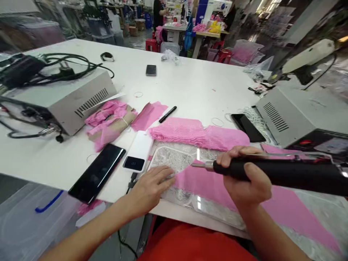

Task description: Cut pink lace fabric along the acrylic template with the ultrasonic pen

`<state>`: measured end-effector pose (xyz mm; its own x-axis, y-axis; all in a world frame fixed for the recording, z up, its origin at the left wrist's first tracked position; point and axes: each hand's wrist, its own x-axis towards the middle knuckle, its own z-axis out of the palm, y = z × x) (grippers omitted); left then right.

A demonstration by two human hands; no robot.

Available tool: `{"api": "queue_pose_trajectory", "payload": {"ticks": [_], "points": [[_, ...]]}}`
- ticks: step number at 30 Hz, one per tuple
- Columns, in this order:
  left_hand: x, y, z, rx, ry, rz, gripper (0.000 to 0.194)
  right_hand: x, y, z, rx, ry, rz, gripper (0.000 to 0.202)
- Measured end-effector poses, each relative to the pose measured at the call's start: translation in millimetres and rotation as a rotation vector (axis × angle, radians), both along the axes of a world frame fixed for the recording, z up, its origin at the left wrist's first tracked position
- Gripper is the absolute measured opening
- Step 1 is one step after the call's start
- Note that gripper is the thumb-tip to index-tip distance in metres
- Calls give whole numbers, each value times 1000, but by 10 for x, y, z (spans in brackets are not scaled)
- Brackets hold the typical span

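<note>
My right hand (247, 177) is wrapped round a thick black handheld tool with a narrow metal tip (274, 174). The tip points left, over the near end of a pink fabric strip (205, 186). My left hand (153, 186) lies flat with its fingers stretched out, the fingertips at the strip's left end. Under the strip is a clear, ridged plastic board (174, 159). Just beyond it lies a stack of crinkled pink fabric pieces (187, 132). Whether the tip touches the fabric I cannot tell.
Left of the board lie a white power bank (140, 148) and a black phone (98, 172). A marker (168, 114) lies behind. Grey metal boxes (89, 98) stand at both sides; a second phone (247, 127) is beside the right one (301, 112).
</note>
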<state>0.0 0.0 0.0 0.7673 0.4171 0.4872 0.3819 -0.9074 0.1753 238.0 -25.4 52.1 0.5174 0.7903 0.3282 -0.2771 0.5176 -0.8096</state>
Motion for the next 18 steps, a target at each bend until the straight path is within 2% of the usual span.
{"api": "queue_pose_trajectory", "payload": {"ticks": [3, 6, 9, 18], "points": [[86, 29, 36, -11, 25, -55, 53, 216, 54, 26, -10, -29, -77, 13], [155, 66, 27, -13, 59, -113, 44, 309, 93, -4, 0, -38, -94, 10], [183, 95, -12, -14, 82, -139, 36, 283, 125, -73, 2, -30, -57, 10], [150, 100, -62, -38, 94, -158, 33, 229, 153, -161, -11, -35, 14, 11]]}}
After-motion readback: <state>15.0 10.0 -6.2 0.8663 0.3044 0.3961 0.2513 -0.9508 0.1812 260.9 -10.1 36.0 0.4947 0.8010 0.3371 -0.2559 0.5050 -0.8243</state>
